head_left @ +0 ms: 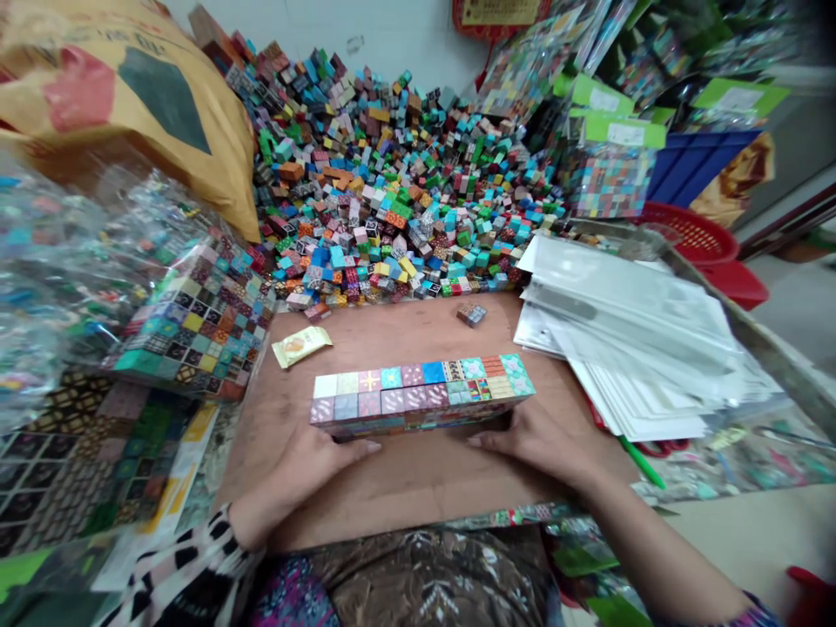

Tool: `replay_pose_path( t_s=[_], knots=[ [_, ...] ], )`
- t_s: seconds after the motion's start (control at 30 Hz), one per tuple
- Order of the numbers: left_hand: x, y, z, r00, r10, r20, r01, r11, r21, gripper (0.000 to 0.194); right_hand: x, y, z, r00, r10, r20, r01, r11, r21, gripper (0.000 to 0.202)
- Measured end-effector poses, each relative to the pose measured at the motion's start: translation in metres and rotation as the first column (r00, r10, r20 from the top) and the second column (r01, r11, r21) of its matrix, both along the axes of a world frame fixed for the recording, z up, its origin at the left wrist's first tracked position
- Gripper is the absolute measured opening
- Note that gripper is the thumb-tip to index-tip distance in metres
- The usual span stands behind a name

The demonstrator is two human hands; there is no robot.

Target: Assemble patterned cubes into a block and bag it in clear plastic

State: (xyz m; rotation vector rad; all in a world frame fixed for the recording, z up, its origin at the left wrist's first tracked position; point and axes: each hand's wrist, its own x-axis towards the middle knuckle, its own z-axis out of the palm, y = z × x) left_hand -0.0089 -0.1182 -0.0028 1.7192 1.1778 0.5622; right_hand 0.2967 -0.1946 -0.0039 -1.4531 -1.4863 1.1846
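Observation:
A long block of patterned cubes (418, 392), set side by side in two rows on top, stands over the brown board (405, 496) in front of me. My left hand (317, 461) is closed on its left end, thumb along the near side and fingers hidden behind. At the right end my right hand (532, 444) grips in the same way, its thumb pointing inward. Whether the block rests on the board or is slightly lifted, I cannot tell. Beyond it lie a small yellow wrapped packet (301, 347) and a few loose joined cubes (471, 314).
A big heap of loose cubes (392, 200) fills the back against the wall. Plastic-wrapped cube packs (202, 322) and a yellow sack (131, 96) stand left. To the right are a stack of white sheets and clear sleeves (627, 331), a green pen (643, 461) and red baskets (692, 231).

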Motion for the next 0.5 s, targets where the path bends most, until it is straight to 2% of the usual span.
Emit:
replay_pose_path(
  t_s=[0.07, 0.1, 0.17, 0.2, 0.23, 0.27, 0.3, 0.33, 0.37, 0.4, 0.5],
  knots=[
    [-0.003, 0.001, 0.000, 0.999, -0.042, -0.018, 0.042, 0.999, 0.001, 0.051, 0.007, -0.012, 0.001, 0.990, -0.134, 0.045, 0.132, 0.990, 0.038, 0.054],
    [-0.004, 0.001, 0.001, 0.998, -0.060, -0.021, 0.060, 0.998, -0.004, 0.049, 0.010, -0.020, -0.001, 0.971, -0.236, 0.038, 0.233, 0.971, 0.059, 0.047],
    [-0.005, 0.002, 0.004, 0.996, -0.088, -0.011, 0.087, 0.996, -0.020, 0.044, 0.010, -0.037, -0.005, 0.885, -0.465, -0.013, 0.463, 0.878, 0.123, 0.025],
    [-0.005, 0.002, 0.005, 0.996, -0.091, 0.003, 0.091, 0.996, -0.026, 0.042, 0.006, -0.045, -0.006, 0.858, -0.513, -0.029, 0.512, 0.847, 0.143, 0.018],
    [-0.004, 0.002, 0.007, 0.996, -0.085, 0.026, 0.086, 0.996, -0.031, 0.041, -0.001, -0.052, -0.008, 0.866, -0.498, -0.043, 0.499, 0.856, 0.134, 0.017],
    [-0.003, 0.001, 0.008, 0.996, -0.074, 0.051, 0.076, 0.996, -0.037, 0.041, -0.010, -0.057, -0.008, 0.905, -0.421, -0.061, 0.425, 0.901, 0.082, 0.018],
    [-0.002, 0.001, 0.009, 0.995, -0.060, 0.075, 0.064, 0.997, -0.045, 0.042, -0.021, -0.060, -0.008, 0.946, -0.308, -0.097, 0.308, 0.951, -0.018, 0.020],
    [-0.001, 0.001, 0.010, 0.995, -0.044, 0.093, 0.049, 0.997, -0.057, 0.043, -0.032, -0.060, -0.008, 0.963, -0.205, -0.174, 0.177, 0.971, -0.161, 0.024],
    [0.001, 0.001, 0.011, 0.994, -0.030, 0.105, 0.037, 0.997, -0.073, 0.044, -0.044, -0.058, -0.008, 0.952, -0.141, -0.270, 0.055, 0.951, -0.303, 0.032],
    [0.002, 0.000, 0.011, 0.993, -0.019, 0.112, 0.029, 0.996, -0.090, 0.045, -0.055, -0.054, -0.008, 0.929, -0.118, -0.351, -0.043, 0.907, -0.419, 0.041],
    [0.003, -0.001, 0.013, 0.991, -0.007, 0.131, 0.025, 0.990, -0.137, 0.047, -0.075, -0.035, -0.007, 0.859, -0.082, -0.506, -0.249, 0.796, -0.551, 0.062]
  ],
)
